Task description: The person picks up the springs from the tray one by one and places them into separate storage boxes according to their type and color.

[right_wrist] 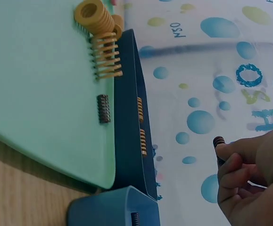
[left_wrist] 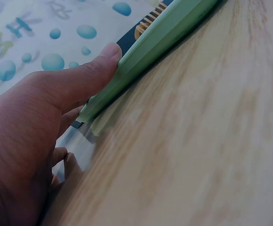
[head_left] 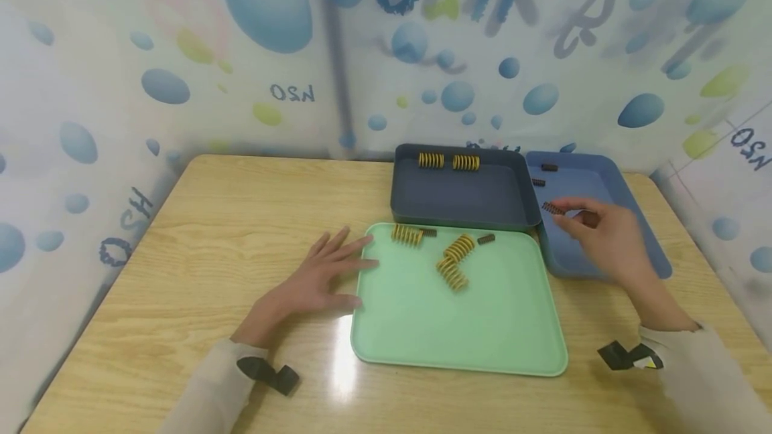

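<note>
Bubble-printed sheeting (head_left: 181, 52) walls in a pale wooden surface (head_left: 199, 220) on three sides. From the head view, a mint-green tray (head_left: 422, 327) lies at the middle of the surface, with a dark blue bin (head_left: 458, 196) touching its far edge and a lighter blue bin (head_left: 594, 183) just to the right of both. On the green tray lie three yellow springs (head_left: 454, 260) and two small dark springs (head_left: 486, 238); two more yellow coils (head_left: 449, 161) rest against the dark bin's far wall, and two short dark springs (head_left: 549, 167) lie in the lighter bin. The left hand (head_left: 319, 276) lies flat on the surface, fingers spread and straight, with the fingertips against the tray's left edge. The right hand (head_left: 603, 236) hovers over the lighter blue bin and pinches a small dark spring (head_left: 551, 207) between thumb and fingertips. Both forearms wear pale sleeves with a black strap at the wrist.

Seen from the left wrist, the thumb (left_wrist: 79, 75) lies straight along the tray's green rim (left_wrist: 145, 52), touching it; the other fingers are mostly hidden beneath the palm.

Through the right wrist camera, the curled fingers (right_wrist: 240, 174) grip the dark spring (right_wrist: 219, 142), whose round end pokes out above them. To the left the green tray (right_wrist: 32, 94) carries yellow springs (right_wrist: 98, 28) and one small dark spring (right_wrist: 103, 108), the dark bin's wall (right_wrist: 129, 117) runs alongside it, and a corner of the lighter bin (right_wrist: 112, 207) shows below.
</note>
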The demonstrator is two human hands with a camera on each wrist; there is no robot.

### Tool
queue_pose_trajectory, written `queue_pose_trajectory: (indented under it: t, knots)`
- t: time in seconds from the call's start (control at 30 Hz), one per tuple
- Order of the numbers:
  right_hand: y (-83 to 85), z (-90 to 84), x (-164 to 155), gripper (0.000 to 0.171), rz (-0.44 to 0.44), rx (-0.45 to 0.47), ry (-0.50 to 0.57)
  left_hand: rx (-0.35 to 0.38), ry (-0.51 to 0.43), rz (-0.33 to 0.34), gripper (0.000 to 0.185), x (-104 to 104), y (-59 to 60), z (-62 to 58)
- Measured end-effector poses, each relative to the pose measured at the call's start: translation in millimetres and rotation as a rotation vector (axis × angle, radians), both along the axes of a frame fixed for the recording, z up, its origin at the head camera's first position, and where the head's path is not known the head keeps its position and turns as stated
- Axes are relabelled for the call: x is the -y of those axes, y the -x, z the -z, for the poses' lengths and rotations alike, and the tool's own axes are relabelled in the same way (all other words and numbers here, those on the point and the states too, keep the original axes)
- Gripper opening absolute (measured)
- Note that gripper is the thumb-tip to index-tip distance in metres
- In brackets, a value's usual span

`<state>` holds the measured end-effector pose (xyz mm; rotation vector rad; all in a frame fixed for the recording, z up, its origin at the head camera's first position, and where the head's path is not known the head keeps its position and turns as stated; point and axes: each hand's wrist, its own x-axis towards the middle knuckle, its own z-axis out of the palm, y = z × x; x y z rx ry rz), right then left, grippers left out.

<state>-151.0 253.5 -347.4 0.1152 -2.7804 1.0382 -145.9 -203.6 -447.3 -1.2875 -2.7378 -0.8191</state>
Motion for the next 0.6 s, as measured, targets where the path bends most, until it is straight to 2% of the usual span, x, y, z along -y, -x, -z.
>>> queue_pose_trajectory:
  t: [0.6]
  knots:
    - [45.5,-13.3,-19.8,0.032,0.016,-0.016,-0.051,0.006,0.004,0.001,0.063,0.1,-0.4,-0.1]
